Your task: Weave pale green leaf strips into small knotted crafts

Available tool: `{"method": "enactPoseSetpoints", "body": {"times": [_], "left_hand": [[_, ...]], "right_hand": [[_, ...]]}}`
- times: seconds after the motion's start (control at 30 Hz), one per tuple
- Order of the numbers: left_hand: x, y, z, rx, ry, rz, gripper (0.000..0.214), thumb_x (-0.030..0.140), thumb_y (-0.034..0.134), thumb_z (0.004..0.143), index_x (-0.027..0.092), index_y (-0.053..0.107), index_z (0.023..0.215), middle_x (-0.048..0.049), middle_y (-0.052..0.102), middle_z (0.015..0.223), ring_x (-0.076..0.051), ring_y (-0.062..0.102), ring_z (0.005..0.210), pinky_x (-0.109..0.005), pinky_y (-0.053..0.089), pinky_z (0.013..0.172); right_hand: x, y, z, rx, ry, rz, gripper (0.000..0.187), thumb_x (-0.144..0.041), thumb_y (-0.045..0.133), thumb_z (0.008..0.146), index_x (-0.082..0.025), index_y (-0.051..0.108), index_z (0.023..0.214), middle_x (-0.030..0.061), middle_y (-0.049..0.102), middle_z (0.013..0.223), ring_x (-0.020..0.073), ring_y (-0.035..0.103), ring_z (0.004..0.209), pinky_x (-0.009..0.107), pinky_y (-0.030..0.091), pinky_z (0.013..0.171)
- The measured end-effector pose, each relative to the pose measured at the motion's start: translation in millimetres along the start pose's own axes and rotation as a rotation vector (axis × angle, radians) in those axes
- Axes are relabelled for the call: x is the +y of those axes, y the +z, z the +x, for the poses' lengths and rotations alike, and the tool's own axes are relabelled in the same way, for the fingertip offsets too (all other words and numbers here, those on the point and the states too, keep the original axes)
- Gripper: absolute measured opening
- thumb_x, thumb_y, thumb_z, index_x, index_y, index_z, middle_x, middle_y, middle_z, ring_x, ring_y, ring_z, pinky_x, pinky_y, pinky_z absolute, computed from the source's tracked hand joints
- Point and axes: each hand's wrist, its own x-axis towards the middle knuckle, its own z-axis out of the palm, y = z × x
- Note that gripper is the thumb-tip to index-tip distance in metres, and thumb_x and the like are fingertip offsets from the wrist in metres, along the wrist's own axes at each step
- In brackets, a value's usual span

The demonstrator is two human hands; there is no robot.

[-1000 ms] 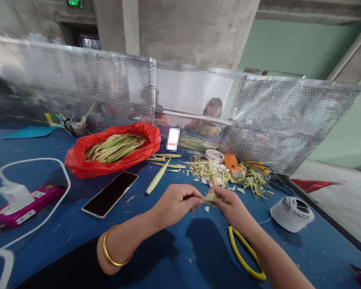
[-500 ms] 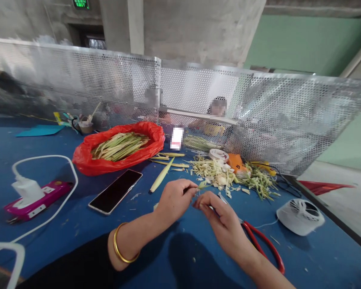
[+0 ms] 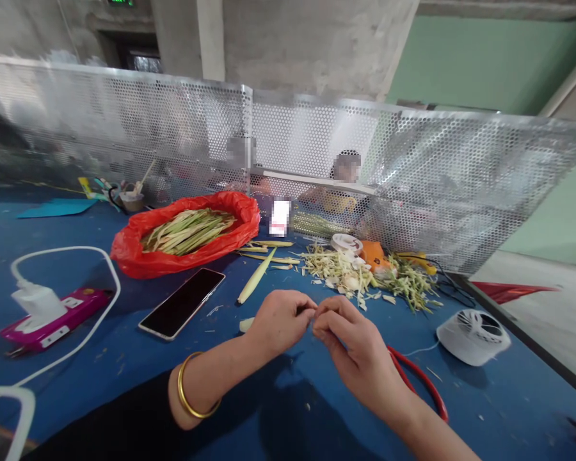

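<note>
My left hand (image 3: 284, 320), with a gold bangle at the wrist, is closed in a pinch over the blue table. Meeting it fingertip to fingertip is my right hand (image 3: 350, 336), its thumb and fingers pressed together. What the fingers hold is hidden. Red-handled scissors (image 3: 434, 387) lie partly under my right wrist. From a white spool (image 3: 473, 338) on the right, a thin thread runs toward my right hand. A pale cut piece (image 3: 246, 324) shows beside my left hand, and a pale green pointed husk (image 3: 256, 276) lies beyond it.
A red plastic bag (image 3: 134, 259) holds long green strips (image 3: 192, 230). Plant scraps (image 3: 338, 272) and a tape roll (image 3: 347, 243) lie ahead. At left are a phone (image 3: 182, 304) and a purple power strip (image 3: 52, 320). A perforated metal screen (image 3: 312, 141) divides off a person (image 3: 348, 166).
My right hand has come up against my left, closing the small gap. A small green leafy bit at my left fingertips no longer shows. The scissors' blade is hidden now.
</note>
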Motion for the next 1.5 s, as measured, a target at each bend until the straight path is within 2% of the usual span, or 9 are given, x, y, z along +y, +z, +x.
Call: {"method": "enactPoseSetpoints", "body": {"times": [0.2,0.43,0.6,0.83,0.97,1.03,1.2,1.33,1.5], "left_hand": [[4,-3.8,3,-0.032,-0.29,-0.551,0.014,0.025,0.063,0.071,0.013,0.071,0.072,0.0015,0.06,0.055,-0.01,0.052,0.051,-0.023,0.043,0.056],[3,-8.3,6,-0.022,-0.431,-0.853,0.018,0.028,0.074,0.067,0.012,0.073,0.076,0.0001,0.06,0.061,-0.007,0.051,0.051,-0.023,0.046,0.057],[2,-8.1,6,0.001,-0.289,-0.518,0.015,0.025,0.066,0.072,0.012,0.072,0.075,0.0003,0.06,0.057,-0.01,0.051,0.052,-0.023,0.043,0.054],[8,-7.3,-2,-0.165,0.069,0.042,0.019,0.02,0.057,0.078,0.019,0.073,0.069,-0.0004,0.068,0.064,-0.015,0.061,0.064,-0.024,0.041,0.062],[11,-4.6,-6,-0.376,0.267,0.041,0.016,0.014,0.059,0.077,0.02,0.073,0.074,-0.001,0.071,0.073,-0.015,0.065,0.072,-0.023,0.045,0.068],[12,-4.9,-6,-0.408,0.272,-0.061,0.015,0.016,0.058,0.08,0.019,0.073,0.078,-0.0016,0.07,0.074,-0.013,0.064,0.068,-0.022,0.046,0.067],[7,-9.1,2,-0.069,0.06,-0.22,0.016,0.026,0.059,0.083,0.016,0.07,0.078,-0.0005,0.064,0.064,-0.012,0.059,0.057,-0.022,0.046,0.058],[-1,-10.2,7,0.13,-0.046,-0.209,0.017,0.028,0.059,0.082,0.015,0.07,0.079,-0.0007,0.065,0.063,-0.013,0.06,0.057,-0.023,0.046,0.058],[-5,-4.4,6,0.108,-0.049,-0.171,0.018,0.026,0.056,0.08,0.016,0.072,0.08,-0.0014,0.069,0.066,-0.015,0.061,0.06,-0.024,0.046,0.06]], "right_hand": [[2,-3,-2,-0.007,-0.222,-0.441,0.026,-0.003,0.041,0.087,-0.021,0.061,0.088,0.007,0.062,0.093,0.0178,0.056,0.076,0.03,0.038,0.068],[3,9,-6,-0.155,-0.304,-0.511,0.027,0.001,0.039,0.082,-0.018,0.058,0.082,0.0078,0.062,0.087,0.0185,0.054,0.071,0.034,0.04,0.075],[1,0,-2,-0.066,-0.259,-0.304,0.028,0.003,0.038,0.084,-0.019,0.055,0.084,0.0061,0.065,0.092,0.0174,0.059,0.082,0.032,0.041,0.076],[1,-18,3,0.084,-0.11,-0.134,0.019,-0.011,0.043,0.094,-0.022,0.055,0.084,0.0048,0.062,0.088,0.0171,0.059,0.082,0.032,0.04,0.075],[24,-20,6,0.014,0.077,-0.008,0.02,-0.017,0.045,0.093,-0.021,0.052,0.074,0.0026,0.058,0.079,0.0163,0.055,0.077,0.029,0.04,0.071],[40,-18,6,-0.044,0.207,0.065,0.02,-0.019,0.049,0.089,-0.02,0.052,0.069,0.0012,0.056,0.072,0.0157,0.052,0.071,0.027,0.04,0.066],[60,-8,4,-0.172,0.399,0.202,0.017,-0.019,0.052,0.083,-0.019,0.054,0.066,-0.001,0.055,0.064,0.0145,0.052,0.063,0.026,0.04,0.06],[39,-3,2,-0.169,0.213,0.147,0.021,-0.011,0.047,0.086,-0.02,0.05,0.067,0.0014,0.057,0.074,0.0146,0.055,0.067,0.026,0.043,0.063],[11,3,-4,-0.002,-0.057,0.123,0.017,-0.01,0.043,0.093,-0.023,0.052,0.087,0.0093,0.057,0.106,0.0199,0.057,0.102,0.03,0.046,0.084]]}}
